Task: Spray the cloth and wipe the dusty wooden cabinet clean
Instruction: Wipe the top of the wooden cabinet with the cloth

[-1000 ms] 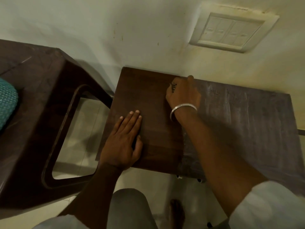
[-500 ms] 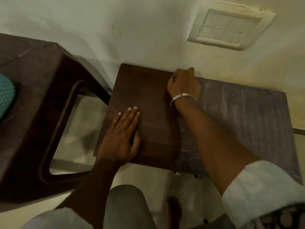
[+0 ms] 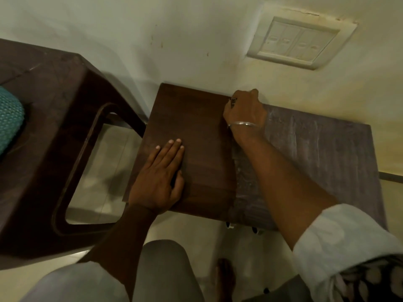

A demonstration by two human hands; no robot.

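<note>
The wooden cabinet top (image 3: 196,118) is dark and clean on its left half and grey with dust (image 3: 322,153) on its right half. My left hand (image 3: 159,179) lies flat on the clean part near the front edge, fingers together and holding nothing. My right hand (image 3: 245,112) is closed at the back edge against the wall, on the line between clean and dusty wood. A small dark bit of the cloth (image 3: 232,102) peeks out by the thumb; the rest is hidden under the hand. No spray bottle is in view.
A dark brown plastic chair (image 3: 54,131) stands close on the left, with a teal knitted item (image 3: 8,116) on its seat. A switch panel (image 3: 298,40) is on the wall behind. Tiled floor, my knee (image 3: 163,271) and my bare foot (image 3: 224,277) are below the cabinet.
My right hand has slid a little toward the wall along the edge of the dusty area. My left hand has stayed flat in place.
</note>
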